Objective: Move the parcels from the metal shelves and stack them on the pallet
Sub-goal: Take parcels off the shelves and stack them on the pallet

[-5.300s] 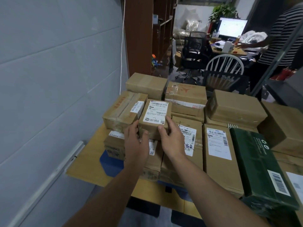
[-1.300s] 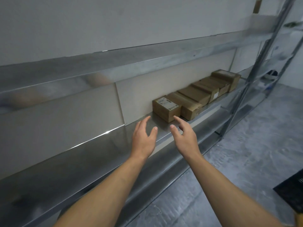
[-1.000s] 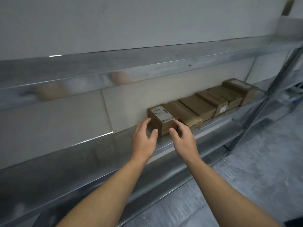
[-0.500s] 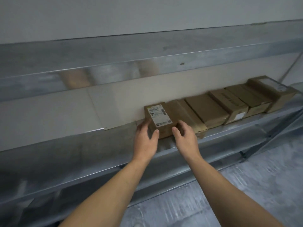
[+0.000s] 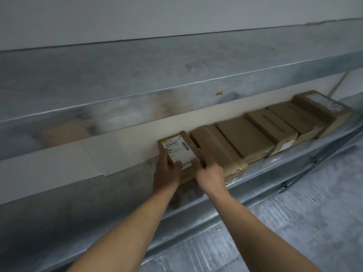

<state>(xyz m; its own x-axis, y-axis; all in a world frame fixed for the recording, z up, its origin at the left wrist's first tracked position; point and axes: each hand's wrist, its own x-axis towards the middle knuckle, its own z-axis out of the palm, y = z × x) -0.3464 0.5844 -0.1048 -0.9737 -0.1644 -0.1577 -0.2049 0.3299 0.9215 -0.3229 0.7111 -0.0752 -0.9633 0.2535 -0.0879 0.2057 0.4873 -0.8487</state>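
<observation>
1. 6 parcels, as far as the blur lets us count, sit in 1 row on the metal shelf (image 5: 88, 209), pushed back against the pale wall (image 5: 117, 146).
2. The labelled parcel (image 5: 177, 152) is at the left end of that row. It is a small brown box with a white shipping label on top, and it touches the neighbouring parcel (image 5: 218, 154) on its right.
3. Our left hand (image 5: 167, 173) grasps the left side of the labelled parcel, with the thumb lying over the near edge of the label.
4. Our right hand (image 5: 210, 174) grasps the opposite side, its fingers tucked into the seam between this box and the neighbouring one.
5. Both hands cover the box's near bottom edge, so we cannot tell whether it has left the shelf. It looks level and in line with the row.
6. We judge this to be the pick-up step for 1 box: the grip is made, and the lift, the carry and the stacking are not yet done.
7. The pallet is out of view, so we cannot say how much is already stacked there.
8. After this box, 5 more wait on this shelf, running right to the far parcel (image 5: 324, 108), which also bears a label. We judge that plenty of the task is left.
</observation>
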